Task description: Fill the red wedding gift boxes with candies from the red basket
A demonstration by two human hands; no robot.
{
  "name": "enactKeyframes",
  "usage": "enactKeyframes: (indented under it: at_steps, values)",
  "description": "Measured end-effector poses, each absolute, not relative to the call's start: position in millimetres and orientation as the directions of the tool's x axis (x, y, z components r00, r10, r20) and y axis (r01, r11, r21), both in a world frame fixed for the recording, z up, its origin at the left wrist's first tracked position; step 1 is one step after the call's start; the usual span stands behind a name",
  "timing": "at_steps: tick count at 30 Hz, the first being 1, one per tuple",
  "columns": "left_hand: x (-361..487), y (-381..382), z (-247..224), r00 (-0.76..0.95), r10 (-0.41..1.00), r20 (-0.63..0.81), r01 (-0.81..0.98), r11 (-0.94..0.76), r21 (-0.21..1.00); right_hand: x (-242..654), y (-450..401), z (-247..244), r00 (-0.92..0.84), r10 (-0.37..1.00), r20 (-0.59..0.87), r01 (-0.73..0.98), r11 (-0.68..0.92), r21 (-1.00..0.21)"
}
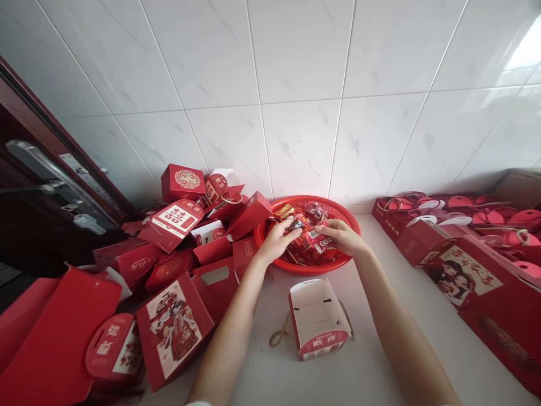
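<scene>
A round red plastic basket [310, 270] of wrapped candies [316, 212] sits against the tiled wall. Over its left part, my left hand [275, 241] is closed on a small wrapped candy [297, 224] with a dark and white print. My right hand [345, 237] pinches the corner of a red candy packet [314, 233] between thumb and fingers, close to the left fingertips. Nearer to me, between my forearms, stands an open red gift box [320, 316] with a white inside, nothing in it, and a cord handle [278, 336] at its side.
Red gift boxes [176, 327] lie heaped on the left, some open, some folded. To the right, large red cartons [469, 276] hold rows of closed boxes with round tops [488, 217]. A dark door with a metal handle [54, 175] stands at the far left. White tiles line the back.
</scene>
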State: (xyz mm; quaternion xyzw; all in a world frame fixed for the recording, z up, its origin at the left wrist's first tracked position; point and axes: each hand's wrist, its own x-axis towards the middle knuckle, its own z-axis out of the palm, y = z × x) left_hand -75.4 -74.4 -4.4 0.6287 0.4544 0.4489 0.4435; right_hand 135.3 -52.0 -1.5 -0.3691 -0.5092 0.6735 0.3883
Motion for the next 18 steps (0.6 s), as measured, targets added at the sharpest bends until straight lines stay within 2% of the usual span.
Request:
enactKeyframes:
  at_steps: [5,8,11,14,18]
  values:
    - [-68.2,-94.8,20.3,0.243,0.960,0.142,0.190,-0.191,0.963,138.4,-60.9,16.8,-0.493,0.870,0.023,-0.165,-0.067,-0.984]
    - [-74.7,-117.7,41.0,0.333,0.931,0.150,0.171,-0.216,0.961,141.9,-83.5,43.4,-0.572,0.807,0.146,-0.112,0.100,-0.989]
    - [-84.8,-141.9,58.3,0.413,0.902,0.126,0.284,-0.260,0.923,144.8,-112.3,67.4,-0.629,0.744,0.224,0.016,0.301,-0.953]
    - [-93.9,-159.3,69.5,0.479,0.872,0.105,0.417,-0.331,0.846,145.7,-135.2,79.8,-0.706,0.683,0.187,0.202,0.447,-0.872]
    - [-100.3,-168.7,76.4,0.507,0.850,0.143,0.549,-0.446,0.707,143.1,-151.1,81.9,-0.735,0.668,0.115,0.350,0.519,-0.780]
